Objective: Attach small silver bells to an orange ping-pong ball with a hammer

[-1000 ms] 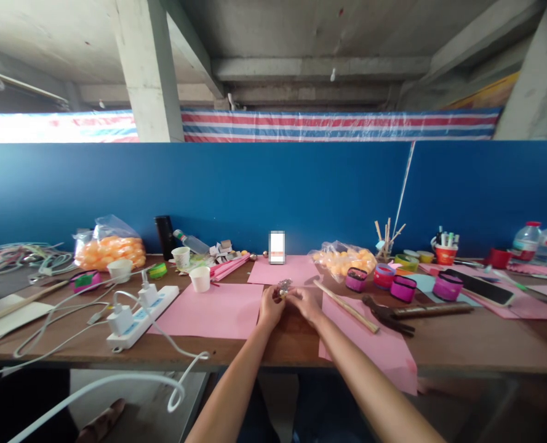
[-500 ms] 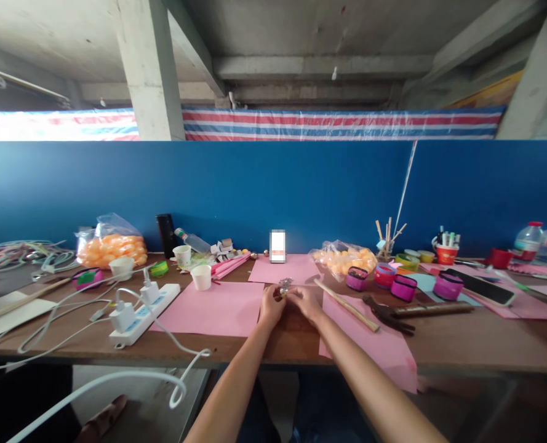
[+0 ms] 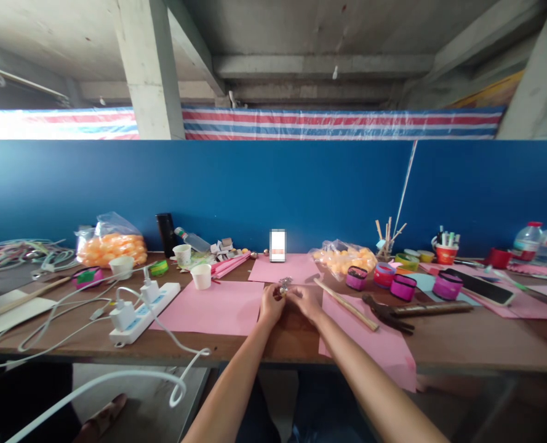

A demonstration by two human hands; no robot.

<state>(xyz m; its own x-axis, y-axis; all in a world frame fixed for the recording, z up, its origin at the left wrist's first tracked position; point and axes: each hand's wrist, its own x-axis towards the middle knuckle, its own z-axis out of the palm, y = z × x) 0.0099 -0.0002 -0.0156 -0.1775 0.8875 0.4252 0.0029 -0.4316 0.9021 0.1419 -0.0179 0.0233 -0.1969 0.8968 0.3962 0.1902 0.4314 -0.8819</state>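
My left hand (image 3: 273, 303) and my right hand (image 3: 305, 301) meet over the brown table, between sheets of pink paper. A small shiny silvery object (image 3: 285, 283) pokes up between my fingertips; its kind is too small to make out. The left fingers are curled around its lower part, where a bit of yellow shows. On the other side the right thumb and fingers pinch close against it. Just beyond lies a pink sheet (image 3: 287, 269) with a small upright thing (image 3: 277, 246) whose face is pixelated. Right of my right hand is a wooden stick (image 3: 347, 304).
A hammer (image 3: 430, 309) lies to the right, by purple tape-like rolls (image 3: 403, 287). Bags of orange balls (image 3: 111, 251) stand at the back. At left, a white power strip (image 3: 146, 315) trails cables past the table edge. Paper cups (image 3: 202, 278) stand near another pink sheet (image 3: 213, 311).
Both hands stay in nearly the same place around the small silvery object. The view has shifted very slightly; nothing else has visibly moved.
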